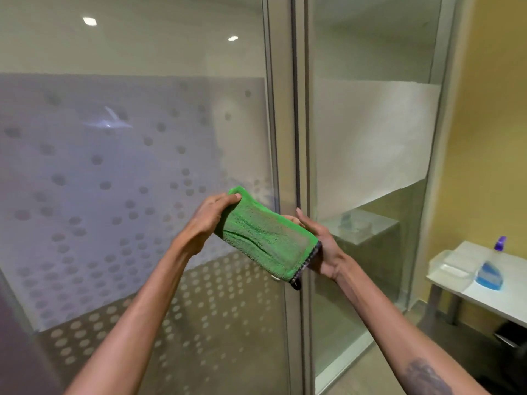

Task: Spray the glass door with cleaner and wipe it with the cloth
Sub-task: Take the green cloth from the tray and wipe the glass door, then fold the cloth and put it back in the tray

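A folded green microfibre cloth [265, 238] with a dark edge is stretched between both hands, just in front of the glass door [128, 166]. My left hand [206, 223] pinches its upper left end. My right hand [319, 246] grips its lower right end from behind. The door has a frosted band with a dot pattern. The spray bottle [492, 266], clear with blue liquid and a purple top, stands on a white table at the far right, out of either hand's reach.
A metal door frame [299, 138] runs upright between the door and a second glass panel [370, 138]. A white table [490, 297] at the right carries a clear plastic container [453, 266]. A yellow wall [490, 109] stands behind it.
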The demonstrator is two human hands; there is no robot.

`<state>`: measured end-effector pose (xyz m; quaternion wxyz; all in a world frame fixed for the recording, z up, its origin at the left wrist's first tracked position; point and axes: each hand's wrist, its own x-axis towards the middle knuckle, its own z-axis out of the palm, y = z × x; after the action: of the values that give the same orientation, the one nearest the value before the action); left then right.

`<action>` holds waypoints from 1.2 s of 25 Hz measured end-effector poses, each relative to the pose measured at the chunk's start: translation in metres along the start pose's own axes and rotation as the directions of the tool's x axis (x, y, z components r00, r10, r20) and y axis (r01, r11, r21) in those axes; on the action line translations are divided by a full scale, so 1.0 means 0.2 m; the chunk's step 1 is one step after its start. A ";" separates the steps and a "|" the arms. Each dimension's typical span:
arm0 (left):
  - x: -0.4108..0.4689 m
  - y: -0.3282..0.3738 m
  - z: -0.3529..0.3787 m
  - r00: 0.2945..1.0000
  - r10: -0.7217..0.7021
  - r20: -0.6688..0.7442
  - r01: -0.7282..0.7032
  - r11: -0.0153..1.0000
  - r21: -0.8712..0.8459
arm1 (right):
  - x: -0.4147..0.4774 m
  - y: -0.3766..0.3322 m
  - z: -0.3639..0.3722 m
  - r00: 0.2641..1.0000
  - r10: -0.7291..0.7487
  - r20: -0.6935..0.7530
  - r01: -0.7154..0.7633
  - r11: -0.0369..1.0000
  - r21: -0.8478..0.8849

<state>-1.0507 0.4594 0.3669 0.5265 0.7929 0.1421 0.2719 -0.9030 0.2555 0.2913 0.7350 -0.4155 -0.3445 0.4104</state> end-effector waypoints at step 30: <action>1.19 -0.55 2.80 0.837 -0.266 0.478 0.362 0.924 -0.119 | -0.77 -0.37 -2.48 0.396 -0.173 -0.902 -0.028 0.979 -0.200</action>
<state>-0.5264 0.2012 0.1670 0.6613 0.7412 0.1154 0.0020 -0.5255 -0.0676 0.1257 0.7790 -0.6221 0.0608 0.0495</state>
